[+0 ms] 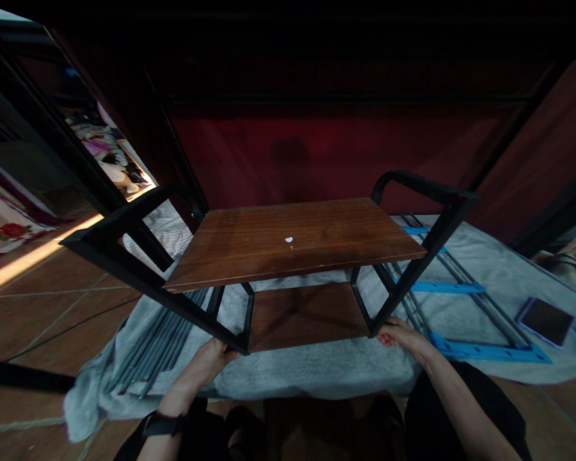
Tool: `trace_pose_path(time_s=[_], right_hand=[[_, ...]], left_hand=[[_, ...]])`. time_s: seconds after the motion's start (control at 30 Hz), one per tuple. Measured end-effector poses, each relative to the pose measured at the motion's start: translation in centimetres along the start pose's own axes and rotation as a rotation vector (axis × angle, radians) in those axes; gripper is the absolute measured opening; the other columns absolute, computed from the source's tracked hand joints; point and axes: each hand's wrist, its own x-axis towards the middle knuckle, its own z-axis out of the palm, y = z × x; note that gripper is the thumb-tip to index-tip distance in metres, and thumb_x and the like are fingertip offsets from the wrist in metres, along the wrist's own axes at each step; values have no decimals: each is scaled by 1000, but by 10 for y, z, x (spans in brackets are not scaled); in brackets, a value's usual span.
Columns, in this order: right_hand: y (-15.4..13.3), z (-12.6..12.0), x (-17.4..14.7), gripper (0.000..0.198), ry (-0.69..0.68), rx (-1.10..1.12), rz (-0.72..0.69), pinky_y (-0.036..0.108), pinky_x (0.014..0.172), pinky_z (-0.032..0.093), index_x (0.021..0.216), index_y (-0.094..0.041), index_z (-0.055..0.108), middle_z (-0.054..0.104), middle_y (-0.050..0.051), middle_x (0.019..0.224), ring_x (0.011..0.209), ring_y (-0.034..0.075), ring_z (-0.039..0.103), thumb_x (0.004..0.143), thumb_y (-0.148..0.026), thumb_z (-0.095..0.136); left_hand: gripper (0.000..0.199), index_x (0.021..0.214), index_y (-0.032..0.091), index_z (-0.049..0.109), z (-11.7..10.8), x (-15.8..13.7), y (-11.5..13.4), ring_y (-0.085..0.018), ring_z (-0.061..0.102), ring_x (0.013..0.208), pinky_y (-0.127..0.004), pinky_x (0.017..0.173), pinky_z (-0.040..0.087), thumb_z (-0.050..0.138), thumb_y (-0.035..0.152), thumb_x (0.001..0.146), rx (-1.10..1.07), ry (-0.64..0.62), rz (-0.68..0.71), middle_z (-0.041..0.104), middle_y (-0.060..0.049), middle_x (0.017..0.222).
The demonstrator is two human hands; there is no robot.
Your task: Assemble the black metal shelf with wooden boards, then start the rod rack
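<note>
Two-tier shelf unit point(295, 224) at centre, a hand at each near lower corner.
Left hand point(210, 360) has its grip closed on the near left corner of the black frame point(416, 267); right hand point(404, 336) likewise on the near right corner, fingertips partly hidden. Unit sits over a pale grey cloth point(326, 374) spread on the tiled floor point(43, 333); whether it rests its weight there, I can't tell. Upper brown board point(249, 246) carries a small white mark point(288, 239); lower board point(307, 317) shows beneath. Left: grey rods point(160, 346) side by side on the cloth. Right: blue pieces point(489, 351) joined by dark rods, then a phone point(547, 321). Far side: red panel point(240, 150).
</note>
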Motion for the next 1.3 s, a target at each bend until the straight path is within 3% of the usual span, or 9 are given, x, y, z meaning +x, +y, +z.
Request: trace_pose_path(time_s=[0.23, 0.43, 0.7, 0.87, 1.3], right_hand=[[7, 6, 9, 12, 37, 74, 79, 19, 45, 38, 71, -19, 57, 58, -2, 54, 46, 8, 49, 65, -27, 65], [-3, 3, -3, 18, -16, 49, 35, 19, 50, 42, 74, -18, 61, 61, -1, 61, 53, 9, 53, 67, -33, 69], [-17, -1, -16, 22, -33, -22, -40, 22, 59, 46, 77, -18, 65, 64, 0, 70, 64, 12, 57, 61, -32, 69], [-19, 4, -16, 19, 28, -40, -7, 24, 58, 45, 74, -19, 62, 63, 0, 66, 61, 12, 57, 62, -32, 70], [1, 5, 4, 17, 24, 20, 63, 20, 48, 39, 70, -18, 59, 59, -1, 57, 49, 8, 51, 65, -32, 67]], left_hand=[[21, 92, 16, 69, 4, 1, -5, -27, 66, 100, -32, 86, 50, 56, 23, 76, 34, 6, -6, 74, -8, 99], [24, 93, 16, 68, 5, -1, -5, -26, 66, 97, -32, 85, 51, 57, 25, 74, 2, 59, 8, 73, -9, 98], [22, 89, 16, 70, 1, -1, 0, -24, 66, 98, -31, 88, 50, 54, 25, 76, -45, 3, 31, 74, -7, 97], [20, 87, 17, 69, 0, -2, 2, -25, 65, 98, -32, 87, 51, 55, 23, 75, -32, 13, 21, 73, -6, 96], [22, 95, 16, 69, 3, 0, -4, -28, 65, 104, -33, 88, 50, 56, 22, 79, 53, 8, -17, 73, -11, 104]])
